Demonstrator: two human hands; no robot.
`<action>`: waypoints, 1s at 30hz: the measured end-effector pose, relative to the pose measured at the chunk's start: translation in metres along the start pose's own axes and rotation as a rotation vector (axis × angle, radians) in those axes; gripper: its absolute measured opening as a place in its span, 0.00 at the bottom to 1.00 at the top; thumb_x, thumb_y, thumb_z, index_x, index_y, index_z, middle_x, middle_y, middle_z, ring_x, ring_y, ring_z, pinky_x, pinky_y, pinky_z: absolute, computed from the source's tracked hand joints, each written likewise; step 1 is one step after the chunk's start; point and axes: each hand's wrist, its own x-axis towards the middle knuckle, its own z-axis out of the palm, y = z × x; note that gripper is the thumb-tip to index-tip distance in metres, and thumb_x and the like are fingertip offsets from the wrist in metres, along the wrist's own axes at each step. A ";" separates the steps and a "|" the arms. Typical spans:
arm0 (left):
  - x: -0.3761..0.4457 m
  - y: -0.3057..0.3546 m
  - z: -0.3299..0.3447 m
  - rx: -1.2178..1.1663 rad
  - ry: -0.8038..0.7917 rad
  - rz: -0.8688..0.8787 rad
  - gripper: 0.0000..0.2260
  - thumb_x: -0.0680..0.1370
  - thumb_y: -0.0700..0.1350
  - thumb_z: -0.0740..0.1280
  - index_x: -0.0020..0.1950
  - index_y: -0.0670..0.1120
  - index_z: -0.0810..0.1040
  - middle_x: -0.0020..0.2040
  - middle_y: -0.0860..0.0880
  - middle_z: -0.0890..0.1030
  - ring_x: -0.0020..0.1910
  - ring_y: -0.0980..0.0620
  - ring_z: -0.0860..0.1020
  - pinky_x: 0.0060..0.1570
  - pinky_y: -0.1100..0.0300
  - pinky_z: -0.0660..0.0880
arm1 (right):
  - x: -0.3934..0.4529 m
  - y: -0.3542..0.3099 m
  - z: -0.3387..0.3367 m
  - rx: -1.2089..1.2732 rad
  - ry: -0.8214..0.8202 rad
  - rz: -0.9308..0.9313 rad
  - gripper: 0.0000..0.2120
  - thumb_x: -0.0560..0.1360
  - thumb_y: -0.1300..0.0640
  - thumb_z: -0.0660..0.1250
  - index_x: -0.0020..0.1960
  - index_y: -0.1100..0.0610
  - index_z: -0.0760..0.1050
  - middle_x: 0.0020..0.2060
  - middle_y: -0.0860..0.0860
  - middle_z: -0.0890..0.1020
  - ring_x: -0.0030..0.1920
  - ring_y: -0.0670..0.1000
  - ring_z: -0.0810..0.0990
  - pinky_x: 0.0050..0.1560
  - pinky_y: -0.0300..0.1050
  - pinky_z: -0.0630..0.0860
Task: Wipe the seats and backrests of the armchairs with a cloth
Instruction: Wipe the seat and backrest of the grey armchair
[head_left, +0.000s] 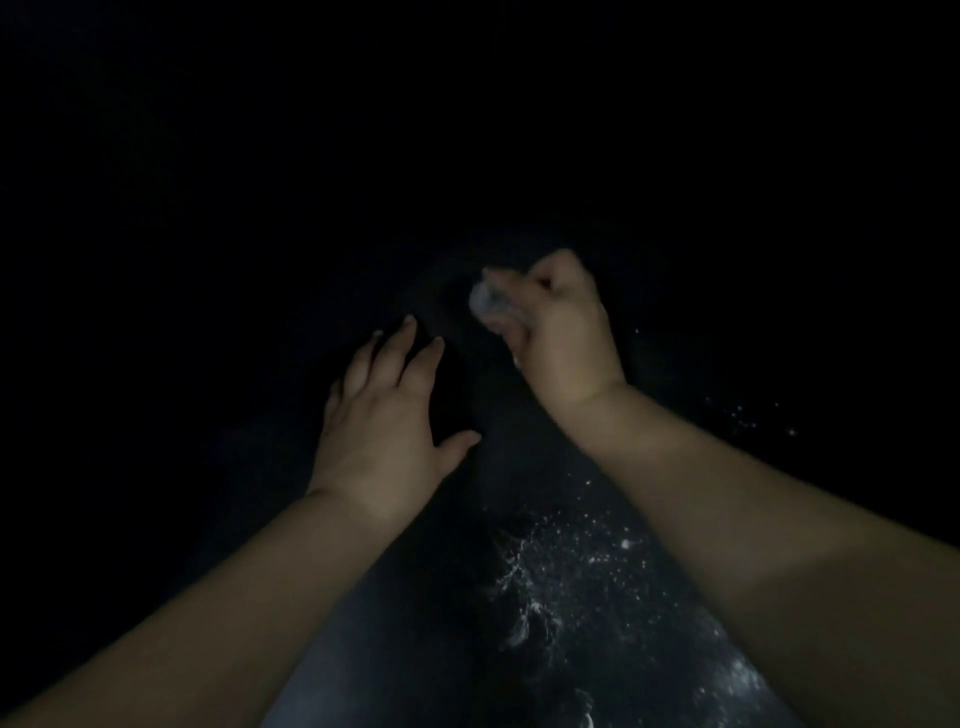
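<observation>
Head view, very low light; most of the frame is black and the armchair cannot be made out as a shape. Largest visible item: a dark surface (561, 597) running from the lower centre up toward mid-frame, flecked with pale specks and streaks that are densest at lower centre and thin out toward the right; whether it is a seat or something else cannot be told. Two bare forearms enter from the lower left and lower right corners and converge toward the middle. Left hand (382, 421), just left of centre: back of hand up, fingers straight and spread apart, thumb out to the right, palm apparently flat on the dark surface, holding nothing. Right hand (558, 322), right of centre and higher in the frame: fingers curled tight into a fist around a small pale wad, the cloth (488, 301). Cloth sticks out at the upper left of the fist, greyish white, bunched, blurred; it is well apart from the left fingertips. Contact between cloth and surface cannot be told.
</observation>
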 end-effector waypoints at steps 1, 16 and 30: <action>0.001 0.001 0.000 0.002 0.002 0.004 0.40 0.71 0.64 0.68 0.77 0.55 0.55 0.79 0.55 0.48 0.76 0.52 0.45 0.74 0.47 0.52 | 0.011 0.004 -0.004 -0.024 0.060 0.008 0.13 0.69 0.45 0.72 0.35 0.48 0.70 0.37 0.54 0.80 0.37 0.54 0.81 0.36 0.53 0.77; 0.022 0.029 0.007 0.046 0.012 0.073 0.40 0.69 0.61 0.72 0.76 0.52 0.60 0.79 0.50 0.53 0.76 0.45 0.52 0.73 0.43 0.57 | -0.034 0.048 -0.059 0.039 0.160 0.124 0.16 0.76 0.60 0.68 0.63 0.58 0.76 0.51 0.52 0.71 0.48 0.36 0.71 0.50 0.25 0.64; 0.015 0.041 0.012 0.080 -0.012 0.094 0.39 0.70 0.58 0.73 0.76 0.51 0.61 0.78 0.50 0.55 0.75 0.44 0.53 0.73 0.44 0.58 | -0.042 0.079 -0.089 0.013 0.213 0.249 0.16 0.76 0.60 0.68 0.64 0.58 0.76 0.53 0.53 0.70 0.50 0.43 0.68 0.49 0.22 0.60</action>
